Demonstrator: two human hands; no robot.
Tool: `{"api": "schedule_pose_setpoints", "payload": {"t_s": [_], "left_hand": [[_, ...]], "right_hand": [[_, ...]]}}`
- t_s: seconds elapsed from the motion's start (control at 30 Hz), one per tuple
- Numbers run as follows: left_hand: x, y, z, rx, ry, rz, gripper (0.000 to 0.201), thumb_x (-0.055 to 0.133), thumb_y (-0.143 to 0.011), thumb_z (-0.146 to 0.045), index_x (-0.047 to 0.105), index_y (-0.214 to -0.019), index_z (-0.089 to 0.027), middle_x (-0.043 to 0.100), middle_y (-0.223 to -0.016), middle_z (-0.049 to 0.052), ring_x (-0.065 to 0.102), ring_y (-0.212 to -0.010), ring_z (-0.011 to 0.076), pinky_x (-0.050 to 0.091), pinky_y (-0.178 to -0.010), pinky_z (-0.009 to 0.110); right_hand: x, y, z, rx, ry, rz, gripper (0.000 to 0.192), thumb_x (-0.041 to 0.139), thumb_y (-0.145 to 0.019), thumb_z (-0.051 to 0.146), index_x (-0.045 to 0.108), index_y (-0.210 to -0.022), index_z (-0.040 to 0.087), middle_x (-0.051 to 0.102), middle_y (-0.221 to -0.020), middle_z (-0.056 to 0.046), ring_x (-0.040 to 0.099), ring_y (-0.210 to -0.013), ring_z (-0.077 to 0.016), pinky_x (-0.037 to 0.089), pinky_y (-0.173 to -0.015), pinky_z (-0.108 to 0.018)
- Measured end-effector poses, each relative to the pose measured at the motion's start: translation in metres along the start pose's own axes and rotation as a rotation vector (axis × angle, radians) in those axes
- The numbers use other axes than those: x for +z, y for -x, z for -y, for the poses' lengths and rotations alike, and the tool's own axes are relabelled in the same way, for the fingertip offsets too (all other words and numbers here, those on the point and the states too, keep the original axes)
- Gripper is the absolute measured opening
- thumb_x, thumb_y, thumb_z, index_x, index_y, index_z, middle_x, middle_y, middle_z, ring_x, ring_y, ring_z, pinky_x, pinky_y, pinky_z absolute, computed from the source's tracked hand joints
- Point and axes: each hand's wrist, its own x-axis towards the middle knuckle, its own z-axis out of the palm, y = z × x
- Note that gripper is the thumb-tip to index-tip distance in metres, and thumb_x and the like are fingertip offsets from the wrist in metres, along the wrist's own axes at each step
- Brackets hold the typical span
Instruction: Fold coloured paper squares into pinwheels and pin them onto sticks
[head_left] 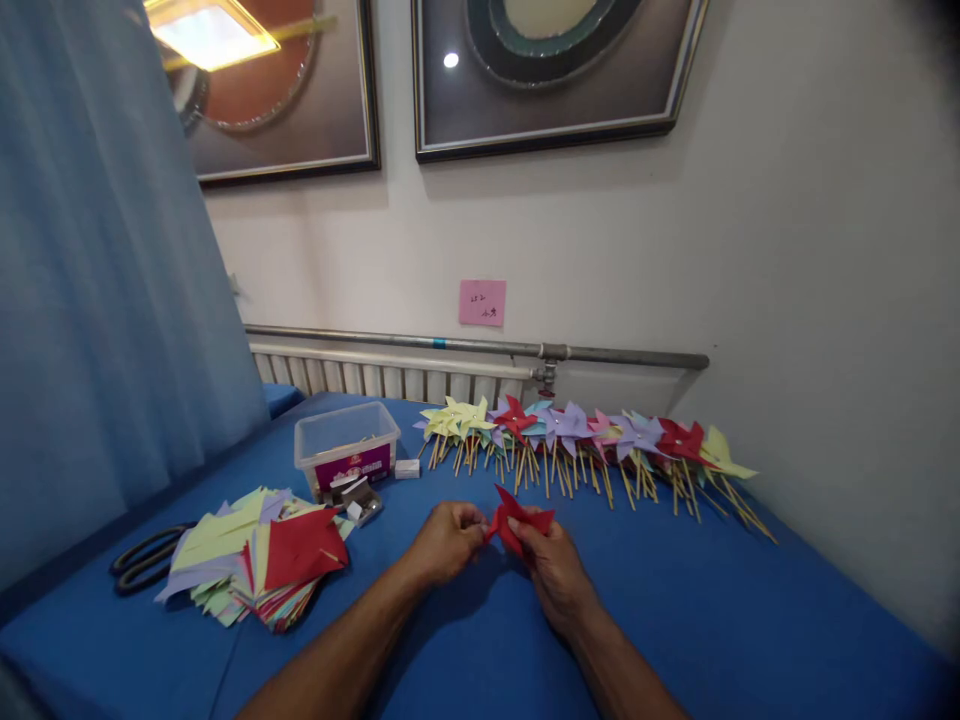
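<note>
Two hands meet over the blue table [750,620]; the left hand [444,542] and right hand [551,562] both pinch a folded red paper [517,520] between them. A row of finished pinwheels [585,440] lies behind; a stack of coloured sheets [255,560] sits left, beside scissors [142,562] and a plastic box [345,445]

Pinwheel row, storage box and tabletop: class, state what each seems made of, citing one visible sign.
Pinwheels: matte coloured paper, creased flat, on pale sticks, probably wood. Box: clear glossy plastic, contents visible through it. Tabletop: smooth blue surface, material unclear.
</note>
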Motion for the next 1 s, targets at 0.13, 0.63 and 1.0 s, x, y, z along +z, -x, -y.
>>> {"api": "schedule_pose_setpoints", "payload": {"t_s": [0.13, 0.63, 1.0], "left_hand": [[0.0001, -0.0005, 0.0014, 0.016, 0.005, -0.006, 0.019, 0.064, -0.083, -0.033, 0.06, -0.074, -0.017, 0.05, -0.05, -0.006, 0.039, -0.045, 0.0089, 0.027, -0.048, 0.023], [0.0016, 0.0004, 0.0015, 0.027, 0.004, -0.007, 0.018, 0.063, -0.082, -0.028, 0.057, -0.07, -0.018, 0.049, -0.05, -0.007, 0.038, -0.046, 0.0082, 0.025, -0.049, 0.023], [0.0035, -0.0002, 0.0078, 0.082, -0.029, -0.06, 0.023, 0.064, -0.081, -0.037, 0.059, -0.071, -0.017, 0.048, -0.055, -0.006, 0.036, -0.05, 0.0084, 0.025, -0.05, 0.024]], "right_hand": [[-0.0005, -0.0004, 0.0006, 0.006, -0.022, 0.022, 0.034, 0.095, -0.054, 0.035, 0.075, -0.075, 0.018, 0.073, -0.07, 0.0, 0.062, -0.067, -0.0164, 0.047, -0.072, -0.03], [-0.0016, -0.0024, -0.0024, 0.006, -0.012, 0.042, 0.031, 0.094, -0.057, 0.035, 0.077, -0.075, 0.016, 0.071, -0.064, -0.001, 0.063, -0.065, -0.0169, 0.05, -0.074, -0.032], [-0.0016, 0.0003, 0.0007, 0.023, -0.008, 0.033, 0.026, 0.092, -0.059, 0.033, 0.076, -0.073, 0.018, 0.074, -0.071, -0.001, 0.064, -0.066, -0.0169, 0.048, -0.072, -0.031]]}}
